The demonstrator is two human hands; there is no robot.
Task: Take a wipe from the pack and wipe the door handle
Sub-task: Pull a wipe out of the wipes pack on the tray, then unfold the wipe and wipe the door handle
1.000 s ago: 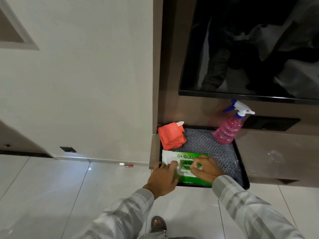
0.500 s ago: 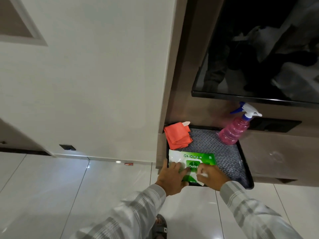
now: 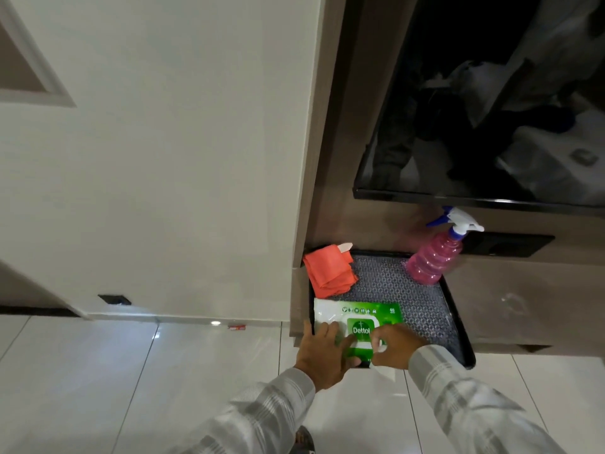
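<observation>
Green Dettol wipe pack [image 3: 357, 326] pinned under my flat, spread left hand [image 3: 322, 357], right hand [image 3: 391, 345] fingers pinching its flap; no wipe out, handle unwiped.

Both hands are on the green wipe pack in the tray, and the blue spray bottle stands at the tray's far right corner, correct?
Not quite: the head view shows the spray bottle is pink; only its trigger is blue. The rest holds: both hands on the wipe pack, bottle at the tray's far right corner.
</observation>
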